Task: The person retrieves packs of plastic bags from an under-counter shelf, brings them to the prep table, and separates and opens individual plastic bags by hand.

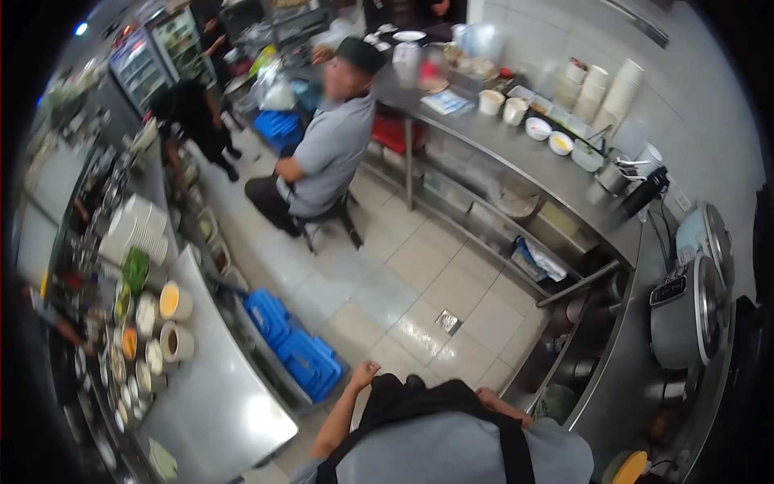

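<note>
Below me, my left hand [365,374] hangs in the air beside the black apron [435,397], fingers curled in, with nothing visible in it. The blue bins [309,365] under the left counter are the things nearest to it. My right hand [488,396] is at the apron's other side, partly covered by it; its fingers are too small and hidden to read. Neither hand touches a counter.
A person in a grey shirt [334,153] sits on a stool [332,222] ahead. Food tubs [175,302] line the steel counter [222,387] at left. To the right are a rice cooker [685,315] and a shelf table [516,153] with bowls. A floor drain [448,322] lies ahead.
</note>
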A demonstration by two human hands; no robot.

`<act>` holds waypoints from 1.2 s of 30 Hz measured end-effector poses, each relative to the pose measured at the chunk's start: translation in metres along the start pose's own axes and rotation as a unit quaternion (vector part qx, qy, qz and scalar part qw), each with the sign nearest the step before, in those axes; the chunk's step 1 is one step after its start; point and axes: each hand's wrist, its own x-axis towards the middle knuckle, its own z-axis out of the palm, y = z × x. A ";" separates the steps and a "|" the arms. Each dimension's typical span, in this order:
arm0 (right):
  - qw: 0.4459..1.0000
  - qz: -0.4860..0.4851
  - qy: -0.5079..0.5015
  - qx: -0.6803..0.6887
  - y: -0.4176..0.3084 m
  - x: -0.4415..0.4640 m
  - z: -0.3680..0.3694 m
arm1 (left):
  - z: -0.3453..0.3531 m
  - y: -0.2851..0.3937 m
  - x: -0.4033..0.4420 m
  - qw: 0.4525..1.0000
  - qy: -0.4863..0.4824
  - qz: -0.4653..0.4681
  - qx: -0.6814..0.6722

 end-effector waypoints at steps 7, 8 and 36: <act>0.966 -0.121 -0.013 0.227 -0.114 0.069 -0.048 | -0.029 -0.028 0.088 0.982 -0.127 -0.103 0.092; 0.964 -0.128 0.000 0.233 -0.136 0.080 -0.066 | -0.029 -0.033 0.101 0.969 -0.159 -0.102 0.157; 0.619 -0.372 0.461 0.516 -0.465 0.183 -0.696 | -0.001 0.758 0.701 0.958 0.052 0.260 -0.107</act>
